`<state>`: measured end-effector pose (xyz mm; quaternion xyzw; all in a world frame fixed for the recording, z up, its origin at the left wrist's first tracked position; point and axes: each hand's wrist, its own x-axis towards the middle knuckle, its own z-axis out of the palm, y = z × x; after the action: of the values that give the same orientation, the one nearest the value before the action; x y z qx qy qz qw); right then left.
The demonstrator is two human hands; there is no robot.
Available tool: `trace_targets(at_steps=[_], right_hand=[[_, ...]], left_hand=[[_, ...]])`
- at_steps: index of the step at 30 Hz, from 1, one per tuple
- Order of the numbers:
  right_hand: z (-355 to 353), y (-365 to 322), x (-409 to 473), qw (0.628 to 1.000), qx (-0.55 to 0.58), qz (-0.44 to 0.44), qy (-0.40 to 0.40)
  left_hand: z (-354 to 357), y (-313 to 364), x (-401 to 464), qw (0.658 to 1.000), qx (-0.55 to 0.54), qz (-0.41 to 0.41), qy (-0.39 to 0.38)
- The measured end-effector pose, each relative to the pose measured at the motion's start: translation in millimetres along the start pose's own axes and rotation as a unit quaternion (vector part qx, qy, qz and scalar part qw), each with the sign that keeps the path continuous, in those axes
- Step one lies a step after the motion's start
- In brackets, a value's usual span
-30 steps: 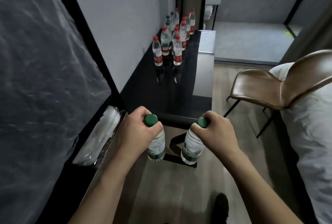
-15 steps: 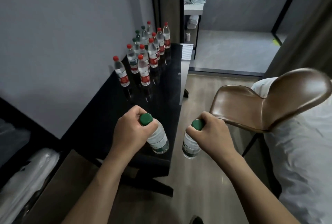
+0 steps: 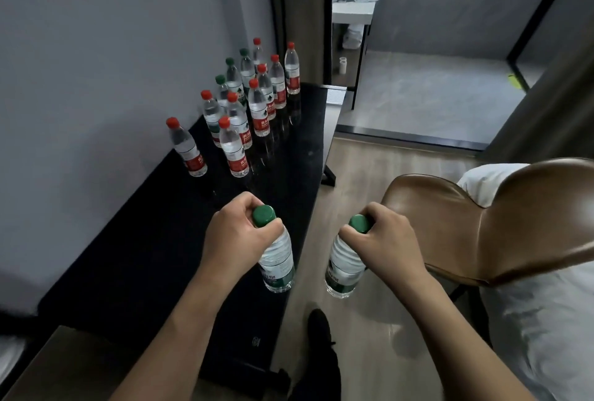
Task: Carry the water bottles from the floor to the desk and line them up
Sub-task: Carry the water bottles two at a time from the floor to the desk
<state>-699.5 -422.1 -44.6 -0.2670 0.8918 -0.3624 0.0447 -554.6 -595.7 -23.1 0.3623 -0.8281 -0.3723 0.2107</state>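
My left hand (image 3: pixel 234 236) grips a green-capped water bottle (image 3: pixel 278 267) by its neck, hanging over the near right edge of the black desk (image 3: pixel 154 240). My right hand (image 3: pixel 389 246) grips a second green-capped bottle (image 3: pixel 342 272) by the neck, held over the wooden floor just right of the desk. Several bottles stand in rows at the desk's far end against the wall, most with red caps (image 3: pixel 236 150) and three with green caps (image 3: pixel 234 79). The nearest red-capped bottle (image 3: pixel 188 150) stands far left.
A brown leather chair (image 3: pixel 466 223) stands close on the right, with a white bed (image 3: pixel 546 320) behind it. My dark shoe (image 3: pixel 319 326) is on the wooden floor below the bottles. A grey wall runs along the desk's left side.
I have walked forward along the desk. Both hands with their bottles are now farther along it, the left one over the desk's edge, and the standing bottles look closer.
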Motion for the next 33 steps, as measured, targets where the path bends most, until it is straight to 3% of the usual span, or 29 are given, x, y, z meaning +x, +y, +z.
trace_targets(at_steps=[13, 20, 26, 33], right_hand=[[42, -1, 245, 0.999, -0.026, -0.026, -0.027], [65, -7, 323, 0.995, -0.027, -0.062, -0.071], [107, -19, 366, 0.968, -0.050, -0.131, -0.208], [169, -65, 405, 0.897, -0.055, -0.263, -0.352]], left_hand=[[73, 14, 229, 0.999, -0.039, 0.004, 0.005], [85, 15, 290, 0.999, -0.022, -0.023, 0.016], [86, -5, 302, 0.994, 0.013, -0.097, 0.050], [56, -34, 300, 0.964, 0.067, -0.213, 0.144]])
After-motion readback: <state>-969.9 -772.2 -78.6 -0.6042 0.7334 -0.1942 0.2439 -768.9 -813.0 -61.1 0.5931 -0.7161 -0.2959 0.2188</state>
